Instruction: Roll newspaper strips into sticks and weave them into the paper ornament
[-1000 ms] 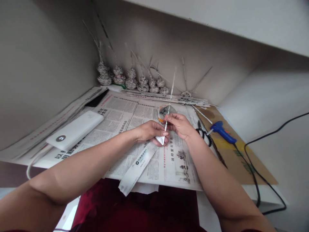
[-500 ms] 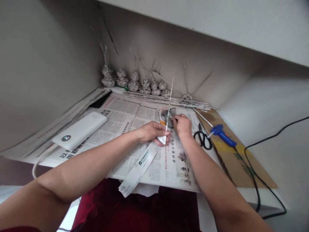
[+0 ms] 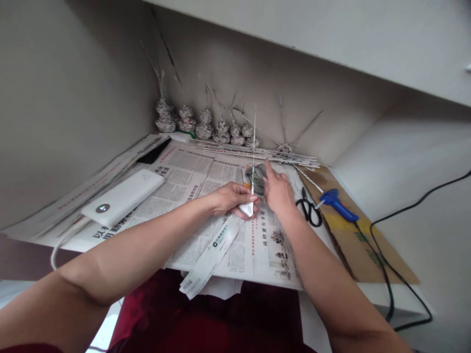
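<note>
My left hand (image 3: 235, 200) is closed in a pinch around the lower end of a thin paper tube (image 3: 253, 157), which stands nearly upright. From the tube's wider base a long white paper strip (image 3: 213, 247) with print on it runs down toward the table's front edge. To the right of the tube is my right hand (image 3: 278, 189), its index finger stretched forward and the others partly bent; nothing shows in it. Just beyond both hands lies a round grey object (image 3: 259, 177) with an orange part, partly covered by the tube and fingers.
Newspaper (image 3: 184, 169) covers the table. At right are black scissors (image 3: 309, 208) and a blue glue gun (image 3: 338, 205) on cardboard (image 3: 368, 250), its cord trailing right. A white power bank (image 3: 123, 196) lies left. Woven paper gourds (image 3: 203, 125) and paper sticks (image 3: 257, 153) line the back.
My right index finger has stretched out forward, where the hand was pinched before. The paper tube has tipped slightly left and is more upright. My left hand has barely moved.
</note>
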A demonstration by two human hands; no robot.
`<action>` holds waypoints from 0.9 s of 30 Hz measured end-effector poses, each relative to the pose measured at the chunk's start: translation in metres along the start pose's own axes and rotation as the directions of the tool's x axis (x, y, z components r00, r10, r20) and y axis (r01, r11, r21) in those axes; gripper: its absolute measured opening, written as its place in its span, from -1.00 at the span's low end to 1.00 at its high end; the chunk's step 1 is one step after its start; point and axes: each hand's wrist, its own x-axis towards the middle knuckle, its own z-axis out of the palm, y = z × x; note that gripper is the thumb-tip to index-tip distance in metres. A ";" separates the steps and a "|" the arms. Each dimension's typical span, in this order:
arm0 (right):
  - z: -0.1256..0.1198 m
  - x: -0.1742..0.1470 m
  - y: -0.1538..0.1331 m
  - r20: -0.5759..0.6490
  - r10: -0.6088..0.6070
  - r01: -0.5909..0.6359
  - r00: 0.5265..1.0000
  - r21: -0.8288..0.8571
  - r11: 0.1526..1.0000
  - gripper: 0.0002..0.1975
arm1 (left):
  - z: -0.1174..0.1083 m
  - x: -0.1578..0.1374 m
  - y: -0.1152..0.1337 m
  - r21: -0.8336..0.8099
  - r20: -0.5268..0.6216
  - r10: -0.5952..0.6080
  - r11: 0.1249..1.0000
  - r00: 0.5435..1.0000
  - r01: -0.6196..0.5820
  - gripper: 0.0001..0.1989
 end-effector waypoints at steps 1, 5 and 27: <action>-0.004 0.000 -0.003 -0.027 0.016 -0.013 0.999 0.109 0.994 -0.57 | 0.000 0.000 0.000 0.001 0.000 0.001 1.000 1.000 -0.001 -0.65; -0.013 -0.002 -0.013 0.335 0.019 -0.259 0.942 0.688 0.678 -0.60 | 0.001 0.000 0.000 0.023 0.007 0.015 1.000 1.000 -0.015 -0.64; -0.007 -0.004 -0.010 0.588 -0.003 -0.578 0.809 0.795 0.184 -0.74 | 0.004 0.000 -0.003 0.148 0.027 0.009 0.989 1.000 -0.013 -0.69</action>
